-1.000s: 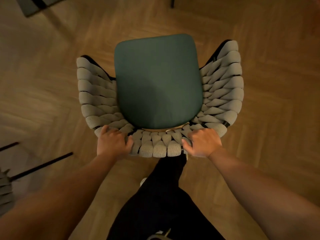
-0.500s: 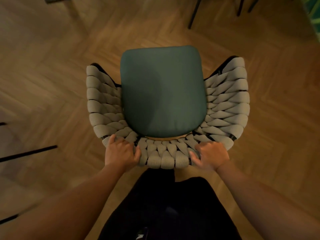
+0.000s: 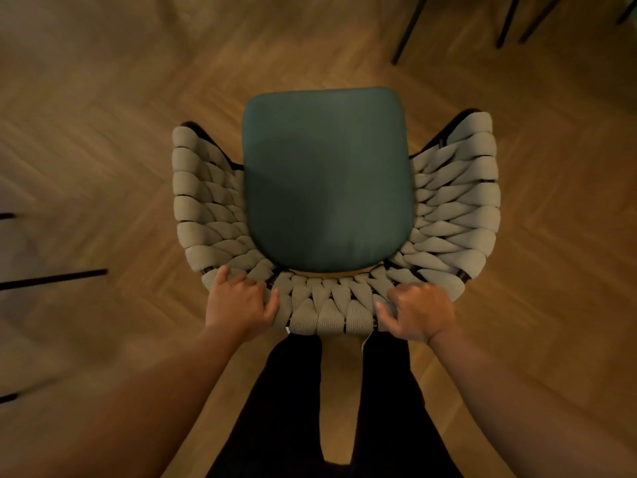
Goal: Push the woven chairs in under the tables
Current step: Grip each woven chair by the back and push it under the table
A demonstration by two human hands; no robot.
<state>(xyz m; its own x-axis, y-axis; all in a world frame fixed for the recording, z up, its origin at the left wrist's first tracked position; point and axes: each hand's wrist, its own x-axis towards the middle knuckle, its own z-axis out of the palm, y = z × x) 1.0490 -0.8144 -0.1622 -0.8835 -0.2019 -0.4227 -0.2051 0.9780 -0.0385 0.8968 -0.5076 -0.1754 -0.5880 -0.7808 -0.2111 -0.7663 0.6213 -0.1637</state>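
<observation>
Now the woven chair (image 3: 458,215) is seen from straight above, standing on the herringbone wooden floor (image 3: 120,115) with its seat pointing to the far side and its curved backrest at the near side. The backrest rim is gripped by both hands. The left hand (image 3: 239,303) is clamped on the left of the near curve, fingers curled over the top of the weave and thumb laid against its near face. The right hand (image 3: 418,312) is clamped on the right in the same way. The seat is filled by a green cushion (image 3: 327,181). Dark trousers (image 3: 286,408) are seen just behind the backrest.

No table top is in view. Thin dark legs (image 3: 408,29) are seen at the far right, though it cannot be told whether they belong to a table. More black rods (image 3: 51,279) show at the left edge.

The push is judged to be under way, with the chair not yet tucked under anything. An even push from both hands is called for, so the seat is kept square and is not swung to the left or right. The chair legs should be slid low along the floor, and the flared arms should be watched against any table frame.

No container is to be seen, so nothing can be said of contents.
</observation>
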